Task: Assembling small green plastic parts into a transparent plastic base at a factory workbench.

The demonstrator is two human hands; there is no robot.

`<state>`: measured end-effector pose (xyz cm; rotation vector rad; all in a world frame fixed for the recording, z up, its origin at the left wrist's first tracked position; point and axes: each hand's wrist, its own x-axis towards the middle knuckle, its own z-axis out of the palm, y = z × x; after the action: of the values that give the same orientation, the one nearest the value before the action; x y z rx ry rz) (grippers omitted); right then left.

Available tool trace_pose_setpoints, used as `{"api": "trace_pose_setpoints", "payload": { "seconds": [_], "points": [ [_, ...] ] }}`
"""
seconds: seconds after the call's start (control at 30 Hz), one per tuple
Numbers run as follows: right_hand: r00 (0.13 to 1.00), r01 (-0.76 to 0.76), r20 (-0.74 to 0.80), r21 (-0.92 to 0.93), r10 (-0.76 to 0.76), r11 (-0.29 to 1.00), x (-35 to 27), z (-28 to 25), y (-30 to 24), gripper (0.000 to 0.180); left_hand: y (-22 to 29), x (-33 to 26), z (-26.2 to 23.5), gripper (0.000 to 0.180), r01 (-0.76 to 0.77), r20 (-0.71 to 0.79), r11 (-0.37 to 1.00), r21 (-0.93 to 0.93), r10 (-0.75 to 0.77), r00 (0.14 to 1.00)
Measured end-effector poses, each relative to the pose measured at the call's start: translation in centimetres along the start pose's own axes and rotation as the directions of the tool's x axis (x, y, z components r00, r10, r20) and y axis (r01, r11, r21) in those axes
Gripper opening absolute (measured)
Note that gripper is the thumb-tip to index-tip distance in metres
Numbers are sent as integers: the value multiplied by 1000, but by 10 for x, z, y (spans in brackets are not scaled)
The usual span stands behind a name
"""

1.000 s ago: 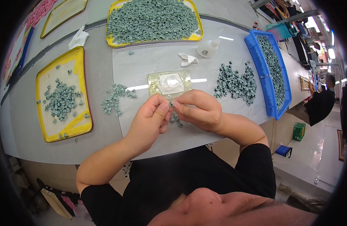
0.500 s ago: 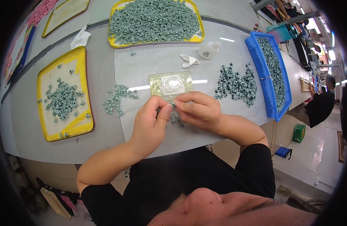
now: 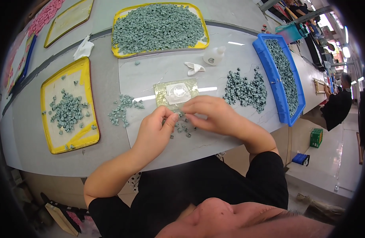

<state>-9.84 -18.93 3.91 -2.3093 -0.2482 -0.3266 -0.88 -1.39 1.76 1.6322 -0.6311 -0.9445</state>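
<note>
Above the near part of the table, my left hand is closed, thumb and forefinger pinched together. Whatever they hold is too small or hidden to name. Close beside its fingertips is my right hand, fingers stretched leftward and thumb apart, with nothing visible in it. A few small green stone-like pieces lie on the table beneath and between the hands. Just beyond the fingertips lies a yellowish square pad bearing a white patch with a clear round dish.
Loose green pieces lie in a left pile and a darker, shinier right pile. Yellow-rimmed trays, a blue bin, a white bottle and a white cloth stand around. Another person is at far right.
My right hand's fingers have spread from a pinch and drawn slightly off the left fingertips. The left hand stays pinched. The whole view has shifted a little.
</note>
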Motion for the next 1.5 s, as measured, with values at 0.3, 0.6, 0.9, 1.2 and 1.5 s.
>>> {"api": "trace_pose_setpoints", "payload": {
  "seconds": [0.3, 0.6, 0.9, 1.2, 1.5],
  "points": [
    [875, -483, -260, -535, 409, 693, -14, -56, 56, 12, -1, 2, -7, 8, 203, 129, 872, -445, -162, 978],
    [809, -554, -266, -642, 524, 529, -16, -46, 59, 14, -6, 7, -7, 14, 178, 64, 717, -674, -183, 981],
    [911, -412, -128, -245, 392, 878, -6, -19, 27, 21, -4, 5, -14, 15, 252, 144, 702, -666, -210, 967],
    [985, -131, 41, -448, 166, 885, -12, -10, 29, 20, 5, 10, 0, 12, 189, 41, 612, -768, -247, 968],
    [972, -142, 121, -381, 202, 914, -14, -20, 20, 25, 1, 14, -4, 15, 127, 16, 669, -732, -170, 985]
  ]
}}
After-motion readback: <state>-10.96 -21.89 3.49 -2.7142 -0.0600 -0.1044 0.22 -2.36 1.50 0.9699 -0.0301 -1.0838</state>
